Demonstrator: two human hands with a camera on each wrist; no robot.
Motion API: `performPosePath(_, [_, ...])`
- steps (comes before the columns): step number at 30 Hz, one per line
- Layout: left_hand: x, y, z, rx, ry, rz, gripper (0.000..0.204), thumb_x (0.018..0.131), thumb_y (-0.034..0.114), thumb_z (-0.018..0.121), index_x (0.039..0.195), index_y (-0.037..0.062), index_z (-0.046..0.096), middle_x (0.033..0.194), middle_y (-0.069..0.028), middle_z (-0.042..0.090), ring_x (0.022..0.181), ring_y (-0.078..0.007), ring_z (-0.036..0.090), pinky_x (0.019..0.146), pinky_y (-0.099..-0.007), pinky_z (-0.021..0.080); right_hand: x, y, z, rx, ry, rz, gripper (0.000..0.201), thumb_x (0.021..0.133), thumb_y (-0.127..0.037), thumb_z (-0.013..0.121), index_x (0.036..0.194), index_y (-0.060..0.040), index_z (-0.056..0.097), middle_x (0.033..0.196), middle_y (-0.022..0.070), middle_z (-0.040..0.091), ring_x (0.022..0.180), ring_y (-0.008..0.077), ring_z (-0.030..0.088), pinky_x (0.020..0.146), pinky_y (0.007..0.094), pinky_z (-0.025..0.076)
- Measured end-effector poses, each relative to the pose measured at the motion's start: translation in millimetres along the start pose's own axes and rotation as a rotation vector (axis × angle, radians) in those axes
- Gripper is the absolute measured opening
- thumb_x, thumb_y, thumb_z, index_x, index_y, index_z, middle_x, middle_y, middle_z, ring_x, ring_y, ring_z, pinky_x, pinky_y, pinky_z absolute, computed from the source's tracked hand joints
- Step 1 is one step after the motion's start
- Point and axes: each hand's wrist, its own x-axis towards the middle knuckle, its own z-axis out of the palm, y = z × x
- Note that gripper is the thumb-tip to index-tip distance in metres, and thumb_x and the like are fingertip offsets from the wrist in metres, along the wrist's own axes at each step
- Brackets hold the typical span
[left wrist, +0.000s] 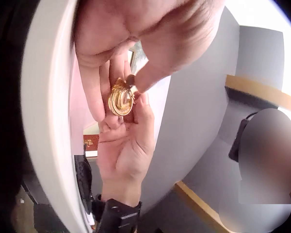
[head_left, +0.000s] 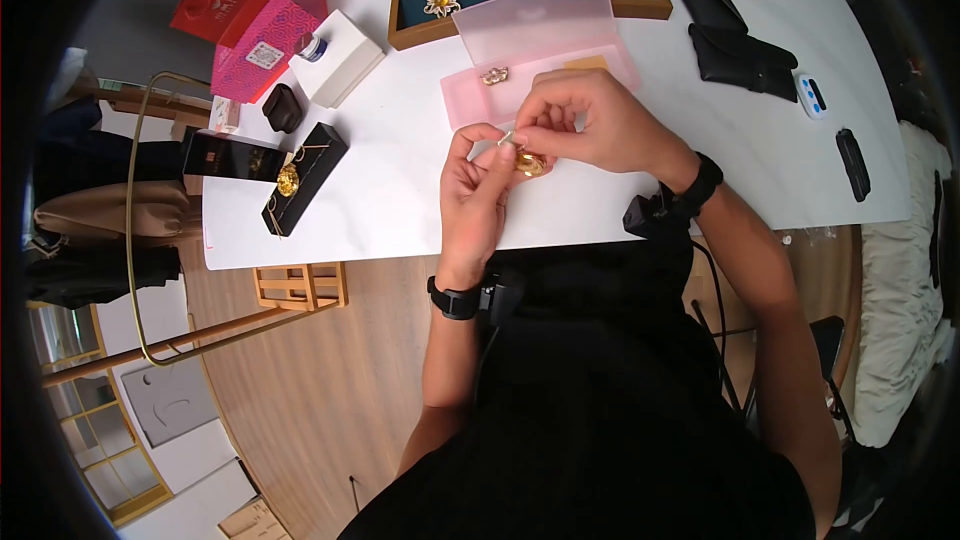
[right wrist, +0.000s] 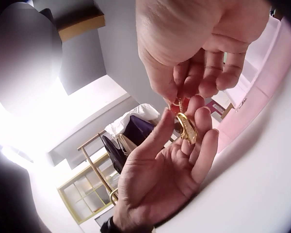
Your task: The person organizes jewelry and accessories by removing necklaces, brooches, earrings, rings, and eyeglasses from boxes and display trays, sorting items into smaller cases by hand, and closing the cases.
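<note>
Over the table's front part, both hands meet at a looped gold piece of jewelry [head_left: 530, 164] with a sparkling band. My left hand [head_left: 474, 182] holds it between thumb and fingers. From the other side, my right hand [head_left: 590, 120] pinches its upper end, partly hidden by the fingertips. In the right wrist view the jewelry [right wrist: 186, 130] hangs beneath the right fingertips, against the left fingers. Just behind the hands lies an open pink box [head_left: 462, 100], its lid raised, with a sparkling ornament [head_left: 495, 75] and a tan piece [head_left: 587, 63] inside.
A wooden-framed jewelry tray [head_left: 640, 8] stands at the back. On the left are a black display stand [head_left: 318, 162] with gold jewelry, a dark case [head_left: 283, 109], a white box [head_left: 345, 60] and a pink box [head_left: 265, 45]. Black pouches [head_left: 740, 62] lie at right.
</note>
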Motion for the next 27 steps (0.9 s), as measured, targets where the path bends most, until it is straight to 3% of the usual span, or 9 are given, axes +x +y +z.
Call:
performPosePath(4, [3,14,7,-0.335,-0.025,-0.084,0.049,0.109,0.037,0.034,0.133,-0.0036,0.046,0.128,-0.0250,0.060,0.119,-0.0329,0.062,0.106,-0.0451,0.047,2,-6,-11,0.161,0.075,-0.041,0.011,0.089,-0.008,0.073,0.092,0.0026,0.071,0.081,0.0020,0.065,0.072,0.0057,0.060,0.065,0.0211,0.048])
performPosePath(7, [3,14,8,-0.314,0.010,-0.090,0.065,0.107,0.048,0.026,0.139,-0.0058,0.043,0.137,-0.0266,0.053,0.131,-0.0337,0.052,0.113,-0.0456,0.040,3,-9,-18,-0.191,0.215,-0.175,0.010,0.088,-0.009,0.074,0.093,-0.0004,0.074,0.080,0.0006,0.063,0.069,0.0068,0.054,0.062,0.0231,0.043])
performPosePath(10, [4,15,10,-0.290,0.043,-0.082,0.069,0.107,0.049,0.026,0.142,-0.0077,0.040,0.138,-0.0260,0.053,0.132,-0.0322,0.051,0.115,-0.0441,0.037,5,-2,-14,-0.216,0.170,-0.276,0.009,0.087,-0.010,0.075,0.092,-0.0019,0.074,0.080,0.0010,0.063,0.067,0.0082,0.052,0.061,0.0242,0.042])
performPosePath(13, [4,14,8,-0.301,0.044,-0.069,0.070,0.107,0.050,0.025,0.142,-0.0084,0.041,0.140,-0.0257,0.052,0.132,-0.0324,0.051,0.115,-0.0438,0.038,4,-5,-9,-0.217,0.176,-0.245,0.003,0.087,-0.004,0.073,0.090,-0.0017,0.073,0.079,0.0029,0.063,0.070,0.0108,0.053,0.065,0.0253,0.043])
performPosePath(22, [3,15,8,-0.374,0.017,-0.063,0.077,0.106,0.055,0.023,0.142,-0.0113,0.040,0.141,-0.0260,0.051,0.133,-0.0323,0.050,0.114,-0.0426,0.038,3,-4,-10,-0.119,0.103,-0.149,0.006,0.090,-0.005,0.070,0.094,-0.0014,0.072,0.081,0.0023,0.062,0.073,0.0100,0.055,0.066,0.0250,0.044])
performPosePath(25, [2,16,7,-0.395,0.018,-0.075,0.080,0.105,0.056,0.022,0.143,-0.0129,0.038,0.142,-0.0277,0.050,0.134,-0.0354,0.050,0.115,-0.0432,0.037,3,-2,-10,-0.124,0.058,-0.139,0.007,0.092,-0.005,0.068,0.096,-0.0006,0.072,0.084,0.0030,0.063,0.073,0.0103,0.056,0.067,0.0247,0.045])
performPosePath(27, [2,16,3,-0.492,-0.052,-0.145,0.088,0.103,0.061,0.026,0.143,-0.0168,0.034,0.144,-0.0352,0.044,0.137,-0.0426,0.045,0.119,-0.0469,0.031,3,-1,-9,-0.129,0.077,-0.114,0.008,0.092,-0.005,0.068,0.096,0.0004,0.071,0.085,0.0035,0.063,0.074,0.0101,0.057,0.067,0.0244,0.047])
